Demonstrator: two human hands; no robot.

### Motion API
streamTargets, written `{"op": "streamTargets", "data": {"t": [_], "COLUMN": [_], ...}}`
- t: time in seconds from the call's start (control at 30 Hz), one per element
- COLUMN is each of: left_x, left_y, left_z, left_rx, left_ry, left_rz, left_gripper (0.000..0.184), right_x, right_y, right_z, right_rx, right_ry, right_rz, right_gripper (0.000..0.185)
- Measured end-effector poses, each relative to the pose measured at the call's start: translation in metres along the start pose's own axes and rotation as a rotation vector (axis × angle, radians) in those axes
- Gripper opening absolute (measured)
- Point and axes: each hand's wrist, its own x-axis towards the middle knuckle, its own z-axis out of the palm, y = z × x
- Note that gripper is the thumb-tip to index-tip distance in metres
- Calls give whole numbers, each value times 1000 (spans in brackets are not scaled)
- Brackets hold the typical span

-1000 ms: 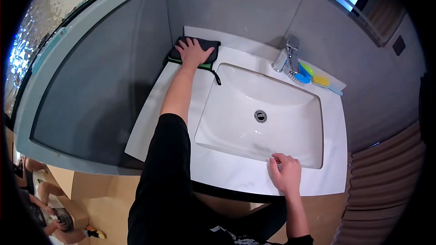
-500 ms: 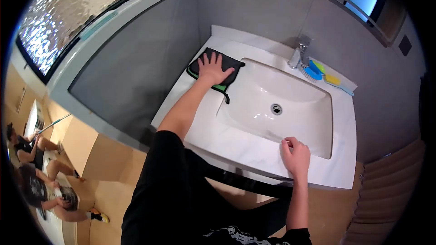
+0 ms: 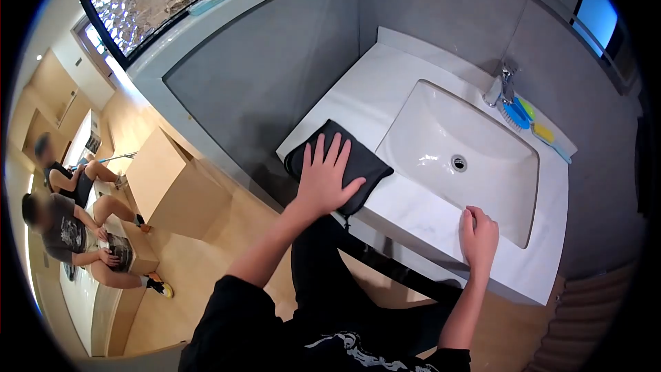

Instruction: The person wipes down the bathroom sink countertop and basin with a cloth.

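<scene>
My left hand [image 3: 326,178] lies flat with spread fingers on a folded dark cloth [image 3: 365,162] at the front left edge of the white countertop [image 3: 358,93]. Part of the cloth hangs past the edge, with a small loop below. Over the counter's front rim, near the basin [image 3: 441,131], is my right hand [image 3: 480,234], its fingers curled together; whether anything is in them is hidden.
Behind the basin stands a chrome faucet [image 3: 501,86], with a blue brush [image 3: 515,114] and a yellow brush [image 3: 545,133] beside it. A grey partition [image 3: 268,69] borders the counter's left. Two people [image 3: 72,231] sit far left near a cardboard-coloured box [image 3: 158,172].
My left hand and the dark cloth have moved from the counter's back left corner to its front left edge. The view has shifted left, showing more of the seated people.
</scene>
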Motion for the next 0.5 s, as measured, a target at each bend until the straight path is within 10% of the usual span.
{"op": "streamTargets", "data": {"t": [0.5], "left_x": [-12], "left_y": [8], "left_z": [0], "left_rx": [-34], "left_ry": [89], "left_rz": [-185], "left_gripper": [73], "right_x": [0], "right_y": [3], "right_z": [2], "right_rx": [61], "right_ry": [-53], "right_rz": [48], "right_gripper": [28]}}
